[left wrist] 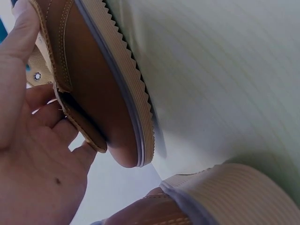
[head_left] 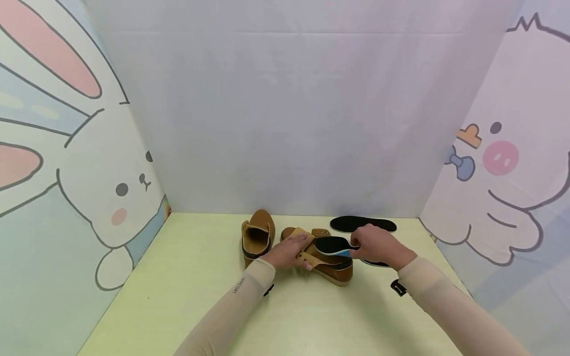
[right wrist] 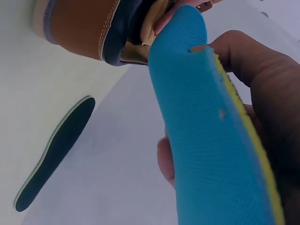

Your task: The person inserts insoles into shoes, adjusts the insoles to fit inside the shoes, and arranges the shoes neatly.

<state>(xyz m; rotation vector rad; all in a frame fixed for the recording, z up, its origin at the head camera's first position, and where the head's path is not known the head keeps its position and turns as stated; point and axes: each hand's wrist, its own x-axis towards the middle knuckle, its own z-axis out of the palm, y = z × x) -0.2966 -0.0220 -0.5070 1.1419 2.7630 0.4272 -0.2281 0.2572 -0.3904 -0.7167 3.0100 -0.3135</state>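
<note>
My left hand [head_left: 289,253] holds a brown shoe [head_left: 334,274] by its opening. In the left wrist view the thumb lies on the upper's edge, and the fingers go behind the loose tongue [left wrist: 84,126]. My right hand [head_left: 376,244] pinches an insole [head_left: 331,244], black on top with a bright blue underside [right wrist: 197,117]. Its front end hangs over the shoe's opening, pointing toward the toe. From the right wrist view, the insole runs between thumb and fingers, its rear part reaching back under the hand.
A second brown shoe [head_left: 258,237] stands left of the held one, toe toward the back wall. Another black insole [head_left: 362,224] lies flat behind my right hand. Printed cloth walls [head_left: 294,123] enclose the pale table [head_left: 303,321] at the back and sides.
</note>
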